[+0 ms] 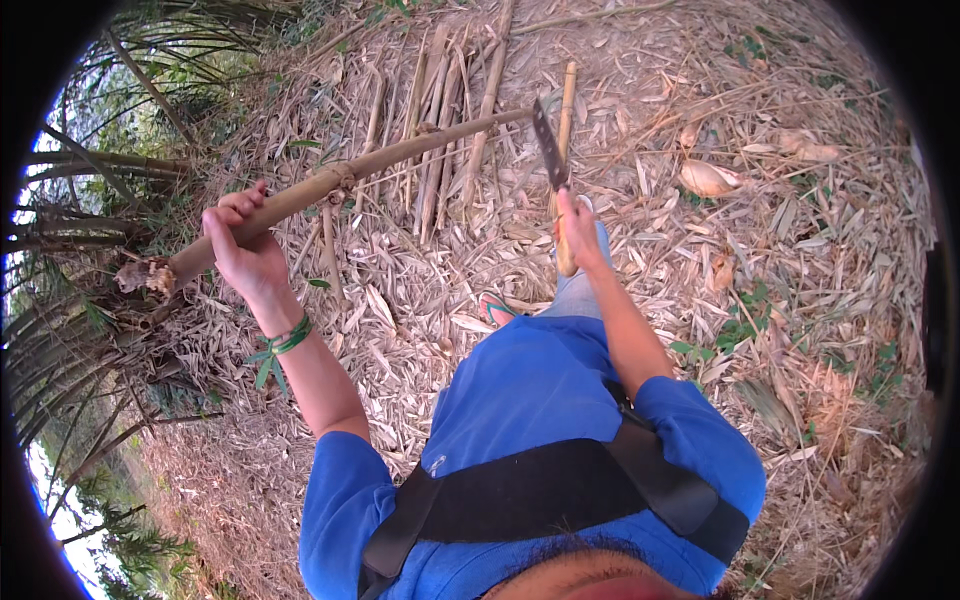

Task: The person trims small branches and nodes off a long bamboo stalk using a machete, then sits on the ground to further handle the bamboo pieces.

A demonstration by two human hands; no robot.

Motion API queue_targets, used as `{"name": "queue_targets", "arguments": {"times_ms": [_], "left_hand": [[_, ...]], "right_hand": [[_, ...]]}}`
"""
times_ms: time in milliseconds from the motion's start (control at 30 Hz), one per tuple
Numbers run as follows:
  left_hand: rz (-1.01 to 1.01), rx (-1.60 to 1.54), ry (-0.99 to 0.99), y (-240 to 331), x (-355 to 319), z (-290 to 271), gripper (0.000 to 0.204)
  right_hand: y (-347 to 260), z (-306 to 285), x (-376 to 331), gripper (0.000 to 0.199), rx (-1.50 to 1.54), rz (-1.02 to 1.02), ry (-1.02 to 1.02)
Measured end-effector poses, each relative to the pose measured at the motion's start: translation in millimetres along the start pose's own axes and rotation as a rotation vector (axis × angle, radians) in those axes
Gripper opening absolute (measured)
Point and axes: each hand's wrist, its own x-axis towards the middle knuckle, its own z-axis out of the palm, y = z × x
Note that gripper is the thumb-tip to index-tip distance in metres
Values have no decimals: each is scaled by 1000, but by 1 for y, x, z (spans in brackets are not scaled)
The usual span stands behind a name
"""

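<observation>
My left hand (pixel 245 245) is closed round the thick part of a long, slightly curved bamboo pole (pixel 385 157), close to its ragged root end. The pole slants away to the right and thins toward its far end. My right hand (pixel 578 230) is wrapped round the handle of a machete, its dark blade (pixel 548 145) pointing away from me. The pole's thin end meets the blade near its tip in this view; whether they touch I cannot tell. A straight pale bamboo stick (pixel 569 95) shows just beside the blade, partly hidden by it.
Several cut bamboo lengths (pixel 436 130) lie side by side on the leaf-covered ground beyond the pole. Bamboo stems (pixel 100 160) crowd the left side. One foot in a sandal (pixel 497 308) stands below me. Low green plants (pixel 740 325) grow at the right.
</observation>
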Motion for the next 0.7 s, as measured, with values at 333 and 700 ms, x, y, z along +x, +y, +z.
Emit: {"name": "queue_targets", "arguments": {"times_ms": [333,700], "left_hand": [[135,-47,241,-29,53,7,38],[155,3,320,-30,66,17,37]], "right_hand": [[4,61,80,71,-224,-58,-143],[-161,113,144,55,267,-886,56]]}}
